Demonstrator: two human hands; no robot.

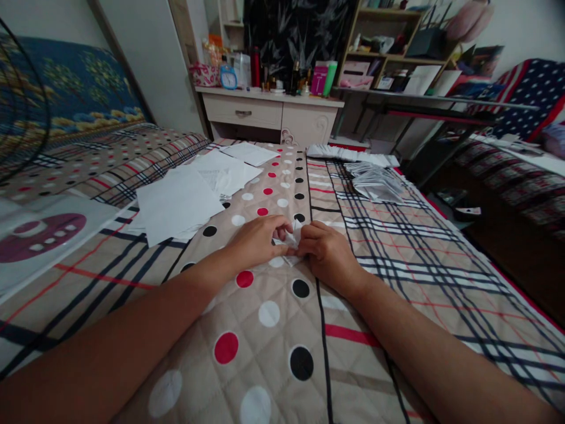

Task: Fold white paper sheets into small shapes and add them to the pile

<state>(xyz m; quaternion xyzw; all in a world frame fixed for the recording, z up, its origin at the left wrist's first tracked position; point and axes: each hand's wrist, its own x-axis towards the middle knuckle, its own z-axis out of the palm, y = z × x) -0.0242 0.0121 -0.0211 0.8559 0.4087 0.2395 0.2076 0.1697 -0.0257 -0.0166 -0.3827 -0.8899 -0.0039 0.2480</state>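
Between my two hands, low over the bedspread, is a small folded piece of white paper (291,238). My left hand (262,238) pinches its left side, fingers curled with the thumb beneath. My right hand (324,250) grips the right side with bent fingers. Much of the paper is hidden behind the fingers, so its exact folded shape cannot be made out. Ahead and to the left lies a loose stack of white paper sheets (179,200). Toward the far right rests a bunch of folded white paper pieces (375,181), with a row of folded paper (348,154) behind it.
A patterned bedspread (269,341) covers the surface under my arms. At the left edge lies a clear plastic bag (57,235) with a purple print. Beyond the bed stand a white dresser (260,112) crowded with bottles and an alarm clock (228,76), and a shelf unit (388,59).
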